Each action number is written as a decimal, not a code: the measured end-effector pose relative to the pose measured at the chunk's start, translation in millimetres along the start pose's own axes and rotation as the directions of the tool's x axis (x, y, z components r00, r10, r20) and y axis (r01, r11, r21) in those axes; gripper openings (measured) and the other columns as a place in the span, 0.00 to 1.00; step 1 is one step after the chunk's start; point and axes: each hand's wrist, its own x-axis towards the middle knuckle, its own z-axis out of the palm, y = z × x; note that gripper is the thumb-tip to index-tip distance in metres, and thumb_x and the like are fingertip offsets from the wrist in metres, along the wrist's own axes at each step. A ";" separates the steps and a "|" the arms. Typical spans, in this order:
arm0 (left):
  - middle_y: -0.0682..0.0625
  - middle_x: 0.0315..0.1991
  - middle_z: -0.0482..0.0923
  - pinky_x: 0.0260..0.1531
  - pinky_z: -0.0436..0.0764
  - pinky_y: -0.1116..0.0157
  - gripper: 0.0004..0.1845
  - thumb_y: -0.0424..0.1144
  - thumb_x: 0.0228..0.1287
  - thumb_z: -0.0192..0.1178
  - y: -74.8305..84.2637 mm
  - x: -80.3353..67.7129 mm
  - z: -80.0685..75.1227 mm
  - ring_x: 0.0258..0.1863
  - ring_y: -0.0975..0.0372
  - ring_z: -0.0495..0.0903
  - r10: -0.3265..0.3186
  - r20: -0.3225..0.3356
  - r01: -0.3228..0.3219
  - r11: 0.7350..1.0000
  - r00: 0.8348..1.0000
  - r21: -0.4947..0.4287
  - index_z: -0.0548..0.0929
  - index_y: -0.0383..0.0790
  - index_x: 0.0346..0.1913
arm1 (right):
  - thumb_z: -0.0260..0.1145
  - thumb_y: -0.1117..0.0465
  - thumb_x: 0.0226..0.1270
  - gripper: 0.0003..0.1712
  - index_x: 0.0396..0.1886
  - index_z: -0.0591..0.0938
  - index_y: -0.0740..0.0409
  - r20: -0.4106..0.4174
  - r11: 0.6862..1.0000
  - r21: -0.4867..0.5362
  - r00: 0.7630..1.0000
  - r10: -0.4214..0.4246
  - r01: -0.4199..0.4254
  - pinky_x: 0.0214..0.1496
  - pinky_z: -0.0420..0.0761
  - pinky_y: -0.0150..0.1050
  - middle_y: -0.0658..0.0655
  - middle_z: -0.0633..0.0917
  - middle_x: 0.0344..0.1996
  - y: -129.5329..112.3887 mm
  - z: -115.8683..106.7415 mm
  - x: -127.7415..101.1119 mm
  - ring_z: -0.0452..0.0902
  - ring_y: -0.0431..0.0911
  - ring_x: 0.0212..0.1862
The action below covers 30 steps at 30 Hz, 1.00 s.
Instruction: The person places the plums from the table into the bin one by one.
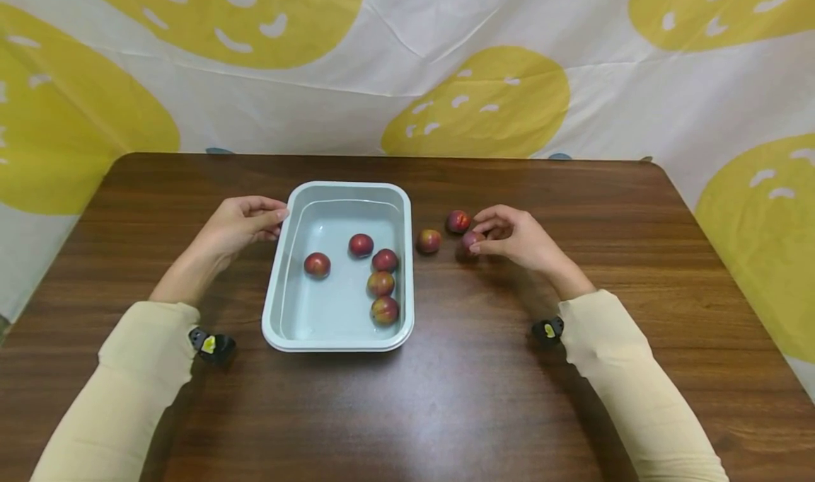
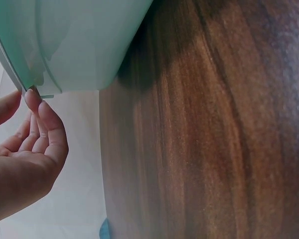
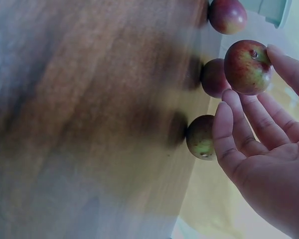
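My left hand (image 1: pixel 245 227) pinches the left rim of a pale plastic tub (image 1: pixel 325 326) between thumb and fingers; the left wrist view shows the fingertips (image 2: pixel 32 97) at the rim. Several red and yellowish plums lie inside, most along the right wall, with one plum (image 1: pixel 317 265) farther left. Right of the tub, my right hand (image 1: pixel 516 238) holds a plum (image 3: pixel 247 67) between thumb and fingertips. Close by on the table are a yellowish-red plum (image 1: pixel 429 241) and a redder plum (image 1: pixel 458 221). Another plum (image 3: pixel 200 137) beside my fingers is hidden in the head view.
The brown wooden table (image 1: pixel 471 397) ends at a back edge just beyond the tub. Behind it hangs a white cloth (image 1: pixel 305 107) with large yellow shapes. Small dark devices are strapped at both wrists.
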 end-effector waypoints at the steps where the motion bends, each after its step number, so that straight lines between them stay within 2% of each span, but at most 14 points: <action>1: 0.49 0.34 0.77 0.39 0.80 0.65 0.22 0.39 0.64 0.57 0.0 0.0 0.2 0.29 0.64 0.77 0.003 0.001 -0.003 1.000 1.000 -0.001 0.72 0.23 0.52 | 0.71 0.68 0.51 0.23 0.48 0.75 0.69 0.000 1.000 0.001 1.000 -0.001 0.001 0.35 0.75 0.30 0.64 0.82 0.38 -0.3 -0.6 -0.1 0.77 0.46 0.35; 9: 0.49 0.34 0.77 0.38 0.80 0.66 0.21 0.39 0.65 0.56 -1.3 0.3 0.4 0.29 0.64 0.77 0.018 0.006 -0.018 1.000 1.000 0.013 0.72 0.23 0.52 | 0.71 0.68 0.51 0.24 0.48 0.74 0.70 -0.012 1.000 0.011 1.000 -0.009 0.009 0.36 0.76 0.31 0.64 0.82 0.38 -5.2 -5.2 0.6 0.76 0.43 0.36; 15: 0.47 0.36 0.76 0.39 0.80 0.64 0.22 0.40 0.65 0.56 -0.5 -0.8 0.3 0.30 0.64 0.77 0.011 0.004 -0.011 1.000 1.000 0.019 0.72 0.24 0.52 | 0.71 0.66 0.52 0.26 0.50 0.73 0.67 -0.022 1.000 -0.031 1.000 -0.003 0.002 0.37 0.75 0.32 0.63 0.83 0.39 -12.1 -10.1 0.6 0.76 0.45 0.37; 20: 0.48 0.35 0.76 0.39 0.80 0.65 0.21 0.40 0.64 0.56 0.1 -1.0 0.7 0.29 0.64 0.77 0.012 0.003 -0.012 1.000 1.000 0.009 0.72 0.23 0.52 | 0.70 0.63 0.53 0.27 0.52 0.73 0.65 -0.017 1.000 -0.022 1.000 0.010 -0.010 0.38 0.75 0.33 0.63 0.82 0.40 -18.4 -14.2 0.4 0.75 0.46 0.39; 30: 0.45 0.37 0.76 0.39 0.80 0.65 0.22 0.40 0.65 0.56 0.1 -1.4 0.3 0.30 0.64 0.77 0.009 0.001 -0.009 1.000 1.000 0.025 0.72 0.24 0.52 | 0.70 0.65 0.54 0.26 0.52 0.73 0.66 -0.020 0.999 -0.025 0.999 -0.024 0.024 0.38 0.74 0.32 0.64 0.82 0.40 -26.5 -18.6 2.8 0.76 0.42 0.38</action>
